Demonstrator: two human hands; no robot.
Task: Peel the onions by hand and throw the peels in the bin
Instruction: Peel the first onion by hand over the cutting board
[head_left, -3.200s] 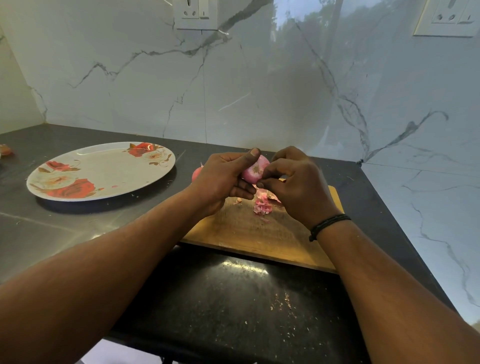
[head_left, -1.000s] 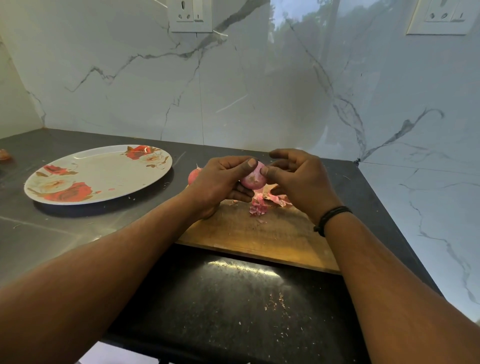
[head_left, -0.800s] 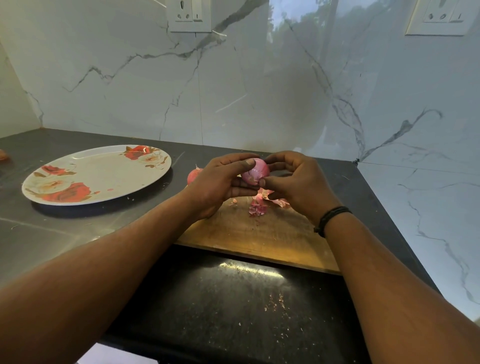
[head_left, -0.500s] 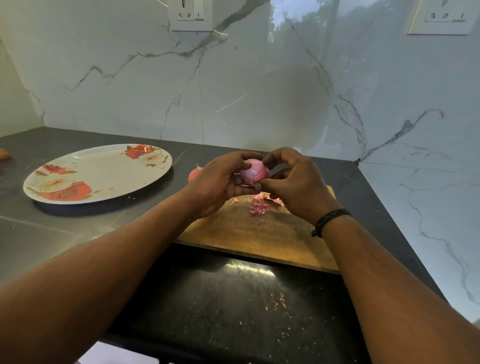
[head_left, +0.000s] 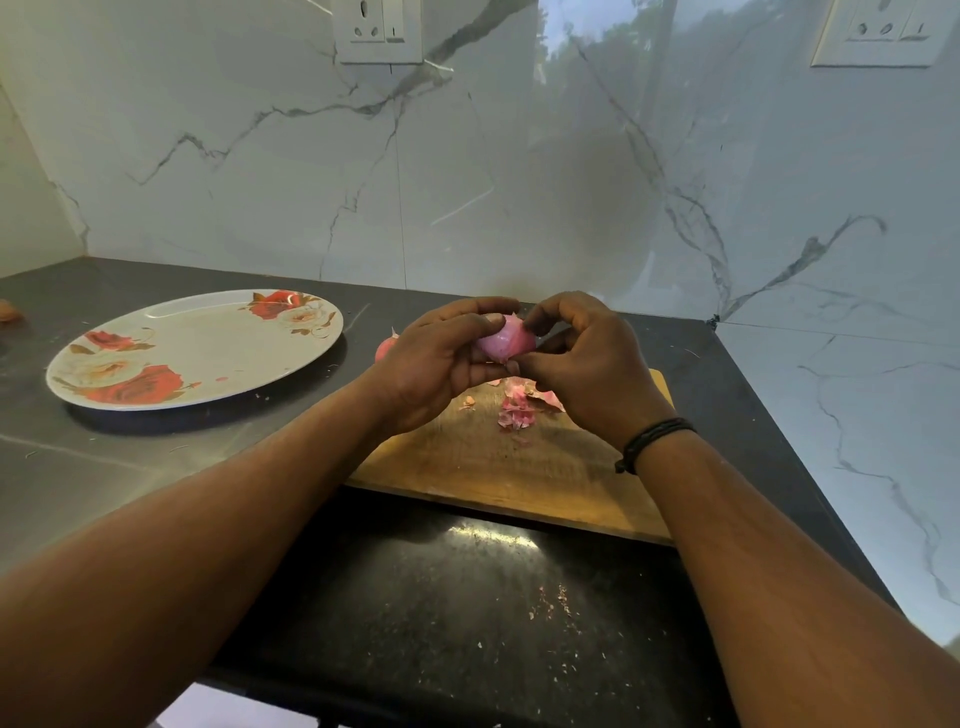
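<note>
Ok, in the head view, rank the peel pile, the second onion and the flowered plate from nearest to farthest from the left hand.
From the left hand:
1. Second onion, tucked just behind its wrist side; the peel pile runs it close.
2. Peel pile, on the cutting board, to its right.
3. Flowered plate, far left on the counter.
</note>
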